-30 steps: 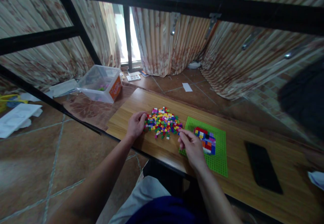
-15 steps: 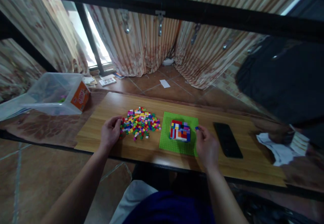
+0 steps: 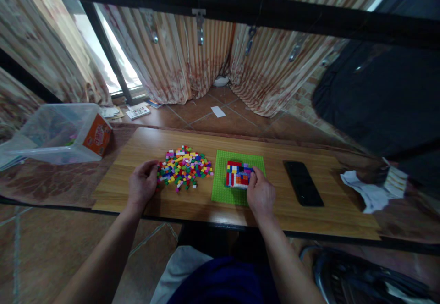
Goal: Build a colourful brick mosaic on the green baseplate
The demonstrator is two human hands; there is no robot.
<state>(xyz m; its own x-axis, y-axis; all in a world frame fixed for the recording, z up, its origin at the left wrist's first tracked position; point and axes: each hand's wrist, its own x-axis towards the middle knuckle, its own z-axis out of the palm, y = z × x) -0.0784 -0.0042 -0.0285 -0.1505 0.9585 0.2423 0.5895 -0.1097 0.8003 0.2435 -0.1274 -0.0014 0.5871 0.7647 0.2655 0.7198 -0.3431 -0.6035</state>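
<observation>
On the green studded baseplate (image 3: 219, 189), just right of centre on my wooden tabletop (image 3: 192, 205), sits my multicolored brick build (image 3: 237, 175). My right hand (image 3: 261, 195) is at its 3 o'clock edge, thumb and fingers drawn close together; can't tell if there's a brick in there. Loose toy bricks (image 3: 185, 168) are heaped at the plate's 9 o'clock, and my left hand (image 3: 141, 185) is curled at the heap's 9 o'clock edge, contents hidden. Black smartphone (image 3: 303, 183) lies at the plate's 3 o'clock.

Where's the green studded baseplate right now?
In the head view, the baseplate lies just right of centre, between the brick pile and the flat black object.
</observation>
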